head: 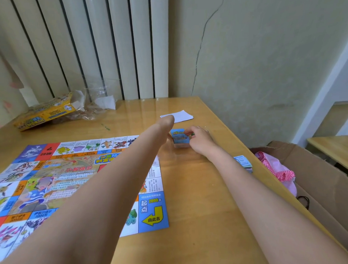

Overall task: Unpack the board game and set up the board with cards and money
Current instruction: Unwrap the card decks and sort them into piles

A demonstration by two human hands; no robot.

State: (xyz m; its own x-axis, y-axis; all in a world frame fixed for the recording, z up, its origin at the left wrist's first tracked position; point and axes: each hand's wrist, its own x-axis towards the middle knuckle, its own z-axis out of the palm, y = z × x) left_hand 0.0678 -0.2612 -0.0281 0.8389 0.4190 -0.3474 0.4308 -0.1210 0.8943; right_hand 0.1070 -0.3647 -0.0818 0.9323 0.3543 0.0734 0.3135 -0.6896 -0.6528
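Both arms reach fwd over the bench [196, 192]. Right hand [200, 139] has fingers curled onto the blue card deck [179, 137], which sits on the bench just right of the game board [49, 177]. Left hand [166, 124] is at the deck's left side, fingers hidden, grip can't be told. White cards [180, 115] lie behind; money stack [244, 163] near right edge; open box [45, 112] far left

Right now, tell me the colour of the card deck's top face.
Mostly blue, seen in the head view: the card deck.
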